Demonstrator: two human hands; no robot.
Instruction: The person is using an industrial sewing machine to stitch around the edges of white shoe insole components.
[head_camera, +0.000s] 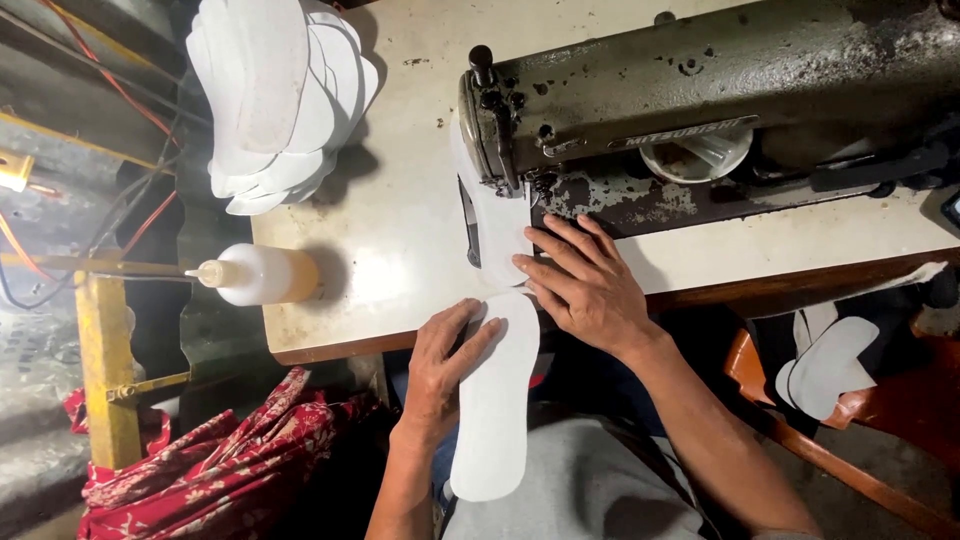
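Seen from above, a person sits at a pale desk (400, 200) with an old, worn sewing machine (700, 100) on it. A long white insole-shaped piece (497, 400) runs from under the machine's needle area, across the desk edge and down over the person's lap. The left hand (440, 370) rests on the piece's left edge just past the desk edge, fingers (470, 335) laid flat and loosely together, gripping nothing. The right hand (585, 285) presses flat on the piece beside the needle, fingers (555, 240) spread. A stack of white cut pieces (280, 100) lies at the desk's far left, with a plastic squeeze bottle (260, 275) near the front edge. Red patterned cloth (220, 460) lies below.
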